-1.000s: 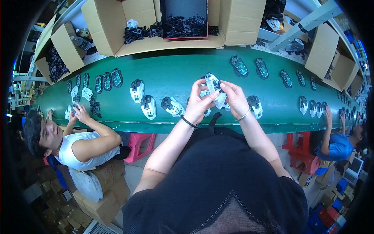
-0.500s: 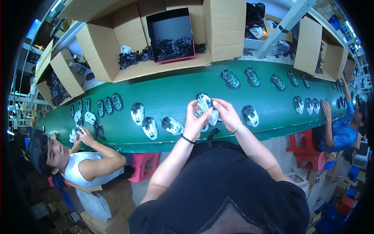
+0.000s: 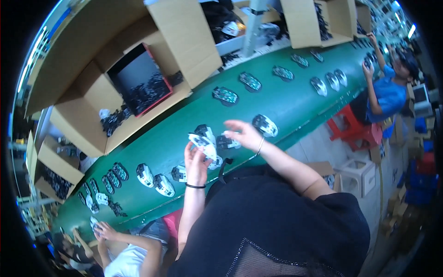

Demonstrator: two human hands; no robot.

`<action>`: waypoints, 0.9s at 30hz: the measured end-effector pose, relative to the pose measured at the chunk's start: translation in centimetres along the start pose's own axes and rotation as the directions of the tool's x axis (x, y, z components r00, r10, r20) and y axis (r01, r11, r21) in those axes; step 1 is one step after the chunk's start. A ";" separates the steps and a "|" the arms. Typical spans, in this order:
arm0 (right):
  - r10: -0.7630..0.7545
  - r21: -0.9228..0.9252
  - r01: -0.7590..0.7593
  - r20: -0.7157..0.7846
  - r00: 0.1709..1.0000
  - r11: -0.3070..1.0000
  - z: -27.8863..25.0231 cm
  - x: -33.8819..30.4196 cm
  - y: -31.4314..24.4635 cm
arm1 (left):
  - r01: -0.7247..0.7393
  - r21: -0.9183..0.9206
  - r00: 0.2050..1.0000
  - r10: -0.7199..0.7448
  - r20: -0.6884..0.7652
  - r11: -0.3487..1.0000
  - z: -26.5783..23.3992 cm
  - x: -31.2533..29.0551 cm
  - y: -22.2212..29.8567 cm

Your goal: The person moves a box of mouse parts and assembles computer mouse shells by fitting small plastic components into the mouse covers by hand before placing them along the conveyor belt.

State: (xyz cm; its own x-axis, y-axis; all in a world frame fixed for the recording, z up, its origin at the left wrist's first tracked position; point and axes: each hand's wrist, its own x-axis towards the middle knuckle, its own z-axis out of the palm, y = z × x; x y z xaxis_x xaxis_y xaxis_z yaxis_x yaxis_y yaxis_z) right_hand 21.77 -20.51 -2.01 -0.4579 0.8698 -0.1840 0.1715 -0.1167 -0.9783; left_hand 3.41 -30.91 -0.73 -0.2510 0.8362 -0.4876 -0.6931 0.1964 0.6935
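My left hand [image 3: 196, 161] grips a white-and-black computer mouse shell [image 3: 206, 147], tilted above the green belt. My right hand [image 3: 247, 136] is off it, fingers stretched out and apart, with nothing visible in them. Beneath or beside that hand lies a white-and-black mouse [image 3: 227, 142], partly hidden. To its right rests another mouse [image 3: 265, 125]. A dark mouse part [image 3: 204, 131] shows just behind the held shell. Left of my left hand are several more mice, among them a mouse [image 3: 164, 184] near the belt's front edge.
Mouse bases with green circuit boards [image 3: 225, 96] lie along the far side of the green belt [image 3: 194, 111]. Behind stands a cardboard box [image 3: 134, 138] with a black tray [image 3: 141, 85] of small black parts. Co-workers sit left and right, one in a blue shirt [image 3: 386, 94], near a red stool [image 3: 357, 129].
The view has turned to the right. My right hand has let go of the mouse shell and moved right, fingers opening; my left hand keeps hold of it.
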 end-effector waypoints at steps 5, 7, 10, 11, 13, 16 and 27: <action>-0.091 -0.773 -0.206 -0.322 0.942 0.600 -10.0 -2.4 5.6 | 0.138 -0.219 0.990 -0.125 0.070 0.966 -2.5 0.7 0.7; -0.066 -0.647 -0.223 -0.391 0.918 0.729 -10.7 -2.6 8.9 | 0.168 -0.244 0.986 -0.158 0.063 0.955 -2.3 0.7 0.9; -0.055 -0.657 -0.303 -0.466 0.883 0.690 -10.2 -2.7 10.3 | 0.178 -0.231 0.984 -0.171 0.052 0.957 -2.4 0.7 1.2; -0.095 -0.686 -0.311 -0.485 0.869 0.658 -9.3 -2.7 9.5 | 0.184 -0.234 0.983 -0.179 0.042 0.955 -2.4 0.6 1.2; -0.091 -0.658 -0.252 -0.440 0.893 0.710 -9.2 -2.4 10.1 | 0.190 -0.242 0.981 -0.190 0.023 0.951 -2.7 0.6 0.9; -0.139 -0.595 -0.120 -0.371 0.918 0.795 -9.2 -2.3 9.7 | 0.182 -0.255 0.982 -0.188 0.003 0.950 -2.9 0.2 0.6; -0.010 0.167 0.037 -0.163 0.987 0.985 -5.9 -1.8 2.8 | 0.157 -0.285 0.987 -0.163 0.002 0.946 -4.0 -0.5 0.9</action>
State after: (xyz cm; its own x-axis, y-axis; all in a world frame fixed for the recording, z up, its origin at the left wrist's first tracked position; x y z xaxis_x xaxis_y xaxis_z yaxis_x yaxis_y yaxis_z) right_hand 28.18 -19.61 -3.84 -0.3111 0.9374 -0.1566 0.0061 -0.1628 -0.9866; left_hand 0.25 -33.16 -2.02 -0.1334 0.7941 -0.5930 -0.8871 0.1710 0.4286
